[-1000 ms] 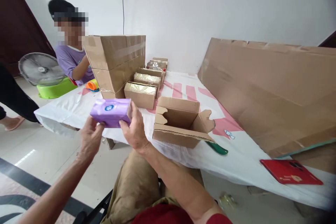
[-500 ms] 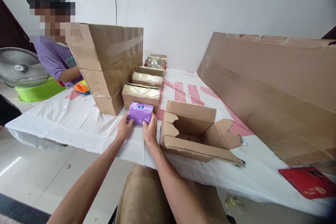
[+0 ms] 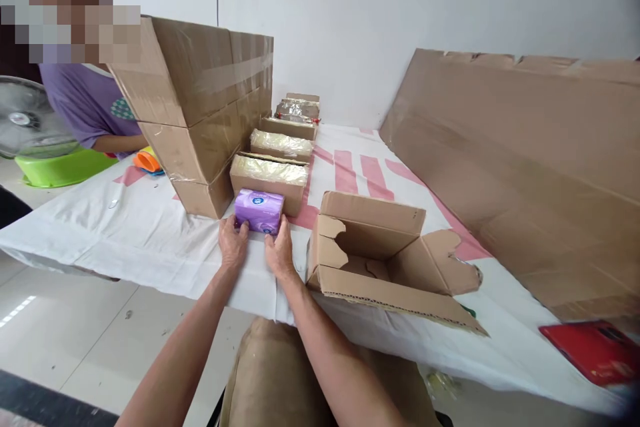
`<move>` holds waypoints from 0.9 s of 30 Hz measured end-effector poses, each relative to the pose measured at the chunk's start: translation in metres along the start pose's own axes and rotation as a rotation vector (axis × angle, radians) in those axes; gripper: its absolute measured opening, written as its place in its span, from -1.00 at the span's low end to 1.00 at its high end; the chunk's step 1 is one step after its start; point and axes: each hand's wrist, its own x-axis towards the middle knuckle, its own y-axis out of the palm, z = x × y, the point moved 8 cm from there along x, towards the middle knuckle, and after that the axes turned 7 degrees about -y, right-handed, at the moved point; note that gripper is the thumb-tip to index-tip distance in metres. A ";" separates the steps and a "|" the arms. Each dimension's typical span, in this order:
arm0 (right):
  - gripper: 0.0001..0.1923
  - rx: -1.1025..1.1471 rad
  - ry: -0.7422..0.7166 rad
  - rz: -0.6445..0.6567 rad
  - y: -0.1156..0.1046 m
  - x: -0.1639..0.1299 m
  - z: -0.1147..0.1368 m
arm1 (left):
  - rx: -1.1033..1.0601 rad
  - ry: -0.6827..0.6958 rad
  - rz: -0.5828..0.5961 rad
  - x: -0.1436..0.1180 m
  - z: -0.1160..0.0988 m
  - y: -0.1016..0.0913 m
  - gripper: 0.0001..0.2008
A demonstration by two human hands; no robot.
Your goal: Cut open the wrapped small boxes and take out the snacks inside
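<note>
A purple tissue pack point(image 3: 259, 212) with a blue logo rests on the white tablecloth, held between my two hands. My left hand point(image 3: 233, 240) grips its left end, thumb at the near side. At the right end my right hand point(image 3: 280, 250) closes on it in the same way. Just behind the pack stands a small cardboard box point(image 3: 267, 181) with shiny tape across its top. To the right of my right hand is an open cardboard box point(image 3: 370, 287), its flaps folded outward; the part of its inside that shows holds no packs.
A wall of stacked taped cartons point(image 3: 200, 93) rises at the left, with several smaller boxes point(image 3: 283, 143) in a row beside it. A large cardboard sheet point(image 3: 520, 167) leans at the right. A red phone point(image 3: 595, 350) lies near the edge. Another person point(image 3: 85, 100) is behind the cartons.
The tissue pack and both my hands have shifted slightly left in the picture, and its printed front now shows more plainly. The camera view has moved a little; the boxes stand as before.
</note>
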 end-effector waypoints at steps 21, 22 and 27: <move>-0.69 -0.230 -0.445 0.592 -0.294 -0.164 0.103 | -0.022 0.606 0.252 -0.155 -0.092 -0.043 -0.47; -0.71 -0.255 -0.397 0.509 -0.320 -0.154 0.099 | -0.028 0.627 0.283 -0.165 -0.097 -0.045 -0.46; -0.61 -0.383 -0.177 0.099 -0.412 -0.097 0.079 | -0.146 0.540 0.397 -0.178 -0.126 -0.037 -0.34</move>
